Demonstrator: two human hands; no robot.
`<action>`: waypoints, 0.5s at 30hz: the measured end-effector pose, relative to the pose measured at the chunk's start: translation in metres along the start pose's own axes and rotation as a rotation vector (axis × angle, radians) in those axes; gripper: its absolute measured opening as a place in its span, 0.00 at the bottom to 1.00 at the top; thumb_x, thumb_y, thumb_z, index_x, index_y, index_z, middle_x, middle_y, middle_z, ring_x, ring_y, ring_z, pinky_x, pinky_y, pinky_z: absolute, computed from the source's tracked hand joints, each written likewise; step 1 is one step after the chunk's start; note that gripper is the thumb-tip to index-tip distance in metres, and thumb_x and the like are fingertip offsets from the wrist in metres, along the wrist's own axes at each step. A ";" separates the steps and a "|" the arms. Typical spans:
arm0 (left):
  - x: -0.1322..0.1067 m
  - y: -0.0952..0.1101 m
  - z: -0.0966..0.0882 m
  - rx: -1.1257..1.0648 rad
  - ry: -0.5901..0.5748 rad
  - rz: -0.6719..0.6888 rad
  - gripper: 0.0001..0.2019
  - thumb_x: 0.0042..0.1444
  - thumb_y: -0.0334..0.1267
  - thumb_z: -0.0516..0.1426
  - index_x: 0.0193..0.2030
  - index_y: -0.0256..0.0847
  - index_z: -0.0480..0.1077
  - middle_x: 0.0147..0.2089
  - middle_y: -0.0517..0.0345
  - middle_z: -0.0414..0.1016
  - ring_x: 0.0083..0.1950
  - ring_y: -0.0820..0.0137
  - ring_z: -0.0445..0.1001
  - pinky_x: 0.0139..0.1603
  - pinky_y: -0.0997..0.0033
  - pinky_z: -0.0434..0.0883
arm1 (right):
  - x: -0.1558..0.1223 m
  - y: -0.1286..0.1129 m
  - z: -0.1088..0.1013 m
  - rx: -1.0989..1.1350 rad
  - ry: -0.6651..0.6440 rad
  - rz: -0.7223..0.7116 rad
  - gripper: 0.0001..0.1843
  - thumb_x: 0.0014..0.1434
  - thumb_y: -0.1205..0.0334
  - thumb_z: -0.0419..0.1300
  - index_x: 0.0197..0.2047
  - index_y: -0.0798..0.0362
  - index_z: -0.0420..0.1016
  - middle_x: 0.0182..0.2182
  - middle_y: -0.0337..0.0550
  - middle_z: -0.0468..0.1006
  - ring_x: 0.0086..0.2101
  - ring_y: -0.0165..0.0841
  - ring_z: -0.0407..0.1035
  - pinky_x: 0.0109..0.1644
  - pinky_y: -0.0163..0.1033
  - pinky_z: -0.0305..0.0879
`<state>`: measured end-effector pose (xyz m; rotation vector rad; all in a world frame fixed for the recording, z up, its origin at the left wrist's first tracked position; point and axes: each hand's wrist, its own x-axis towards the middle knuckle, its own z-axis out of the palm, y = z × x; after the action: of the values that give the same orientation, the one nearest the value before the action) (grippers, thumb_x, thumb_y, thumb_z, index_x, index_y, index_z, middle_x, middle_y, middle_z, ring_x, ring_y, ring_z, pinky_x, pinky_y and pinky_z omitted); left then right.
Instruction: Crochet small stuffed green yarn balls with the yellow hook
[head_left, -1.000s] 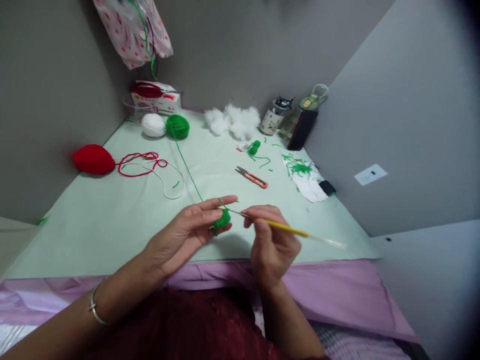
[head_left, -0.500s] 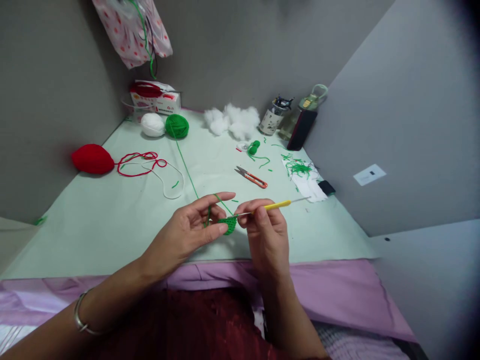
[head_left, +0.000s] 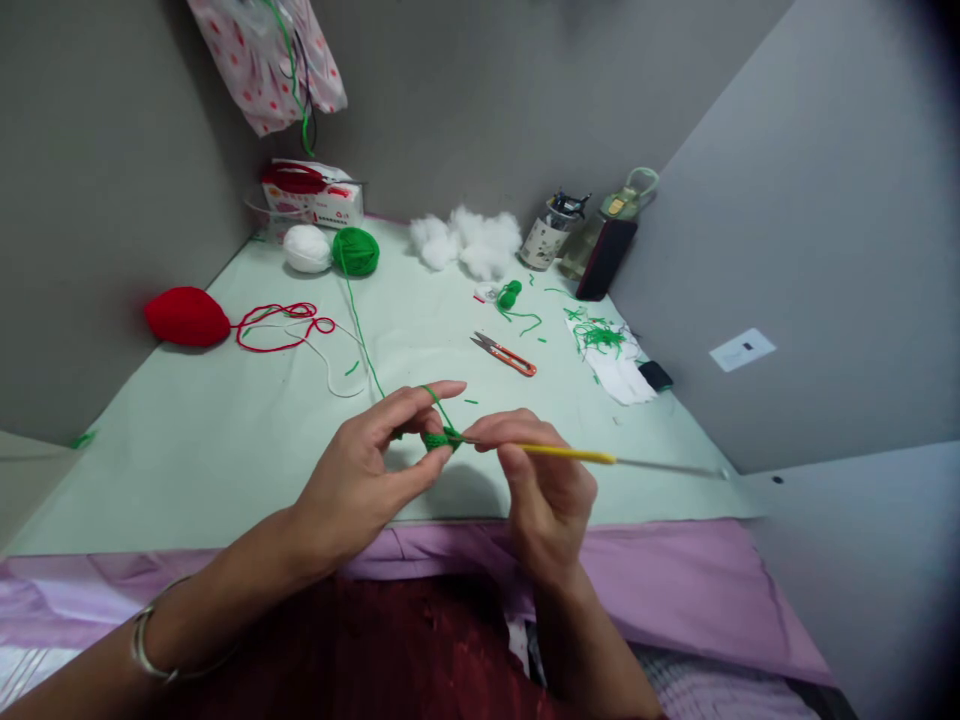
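My left hand [head_left: 375, 455] pinches a small green crochet piece [head_left: 437, 440] between thumb and fingers. Green yarn loops over its raised index finger and runs back to the green yarn ball [head_left: 355, 252]. In my right hand [head_left: 551, 485] is a crochet hook [head_left: 566, 453] with a yellow grip, held between thumb and fingers. The hook's tip meets the crochet piece at its right edge; the exact stitch is too small to make out. Its other metal end points right, low over the table.
Beyond my hands lie orange thread snips [head_left: 504, 354] and a small green yarn bundle [head_left: 509, 294]. A red yarn ball [head_left: 187, 317] and white ball [head_left: 307, 249] stand left. White stuffing [head_left: 480, 243], a pen cup [head_left: 544, 238], a phone [head_left: 607, 260] and yarn scraps [head_left: 600, 337] are farther back and right.
My right hand has moved slightly right and turned, so the hook's rear end swung down and right. The crochet piece tilted and shifted a little left in my left hand.
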<state>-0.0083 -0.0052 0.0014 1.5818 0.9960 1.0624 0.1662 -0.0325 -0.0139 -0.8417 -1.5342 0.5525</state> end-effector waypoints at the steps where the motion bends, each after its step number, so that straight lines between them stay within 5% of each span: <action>1: 0.000 -0.001 0.001 0.057 0.020 0.058 0.20 0.59 0.31 0.60 0.59 0.42 0.76 0.38 0.61 0.73 0.42 0.71 0.73 0.52 0.67 0.71 | -0.001 -0.001 0.000 -0.091 -0.023 -0.077 0.12 0.70 0.71 0.56 0.48 0.48 0.78 0.39 0.43 0.82 0.42 0.35 0.77 0.46 0.44 0.73; 5: -0.002 -0.004 0.002 0.150 0.049 0.163 0.19 0.60 0.30 0.59 0.58 0.42 0.76 0.40 0.59 0.74 0.42 0.71 0.73 0.51 0.68 0.71 | -0.006 0.000 0.003 -0.330 -0.050 -0.304 0.12 0.68 0.73 0.57 0.50 0.51 0.77 0.42 0.49 0.83 0.42 0.36 0.77 0.42 0.44 0.75; 8: -0.004 -0.003 0.002 0.119 0.042 0.134 0.21 0.61 0.31 0.59 0.61 0.42 0.74 0.40 0.59 0.74 0.44 0.71 0.74 0.53 0.68 0.71 | -0.006 0.002 0.003 -0.259 -0.020 -0.285 0.11 0.69 0.71 0.56 0.49 0.51 0.77 0.40 0.48 0.83 0.40 0.36 0.78 0.41 0.43 0.76; 11: -0.004 -0.001 0.002 0.029 0.034 0.052 0.22 0.61 0.32 0.60 0.62 0.42 0.74 0.40 0.59 0.74 0.44 0.70 0.74 0.55 0.67 0.71 | -0.006 0.004 0.003 -0.234 0.000 -0.259 0.12 0.70 0.70 0.55 0.50 0.49 0.77 0.39 0.44 0.83 0.40 0.35 0.78 0.41 0.44 0.76; 15: -0.003 -0.001 0.004 -0.281 -0.006 -0.158 0.30 0.58 0.36 0.66 0.68 0.45 0.70 0.40 0.61 0.73 0.43 0.71 0.73 0.51 0.69 0.72 | -0.014 0.010 0.008 -0.572 0.050 -0.429 0.16 0.66 0.74 0.60 0.52 0.47 0.79 0.42 0.45 0.83 0.42 0.35 0.78 0.43 0.42 0.78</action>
<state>-0.0057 -0.0085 -0.0001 1.2573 0.9079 1.0379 0.1599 -0.0357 -0.0318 -0.8998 -1.7888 -0.2347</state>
